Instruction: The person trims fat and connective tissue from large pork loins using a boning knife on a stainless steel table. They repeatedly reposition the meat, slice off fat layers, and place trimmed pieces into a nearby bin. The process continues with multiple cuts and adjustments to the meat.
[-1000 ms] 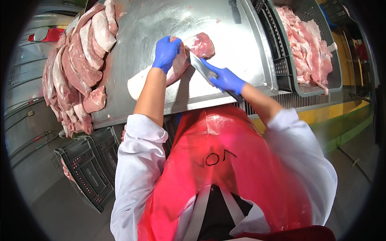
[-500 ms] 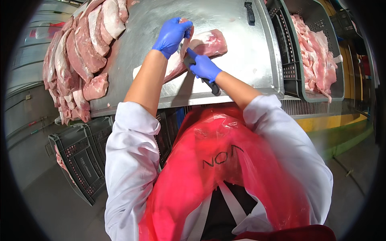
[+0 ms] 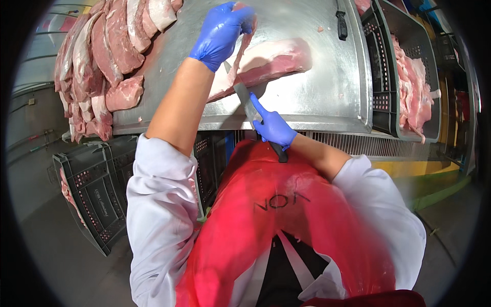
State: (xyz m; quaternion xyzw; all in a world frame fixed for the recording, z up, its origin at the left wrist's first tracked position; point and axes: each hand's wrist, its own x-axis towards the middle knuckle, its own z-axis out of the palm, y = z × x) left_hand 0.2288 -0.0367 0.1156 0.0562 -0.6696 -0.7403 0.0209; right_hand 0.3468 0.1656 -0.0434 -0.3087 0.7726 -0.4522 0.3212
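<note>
A long piece of raw meat [image 3: 281, 59], pale with fat on top and pink along its side, lies on the metal table [image 3: 327, 97]. Above it, my gloved left hand [image 3: 221, 37] is closed on a thin strip of meat [image 3: 240, 59], pulling it upward from the piece. My gloved right hand [image 3: 275, 127] grips a knife [image 3: 245, 101] by its black handle, index finger stretched along the blade. The blade points up and left, its tip beside the base of the strip; whether it touches the meat I cannot tell.
Many cut meat pieces [image 3: 105, 46] are heaped on the table's left side. Another black-handled knife [image 3: 341, 24] lies near the far right edge. A dark crate [image 3: 381, 71] with meat trimmings [image 3: 411, 89] stands at right. Below left are more dark crates [image 3: 99, 197].
My left hand has lifted the strip higher and away from the piece. My right hand has drawn the knife back toward me. The view has shifted slightly.
</note>
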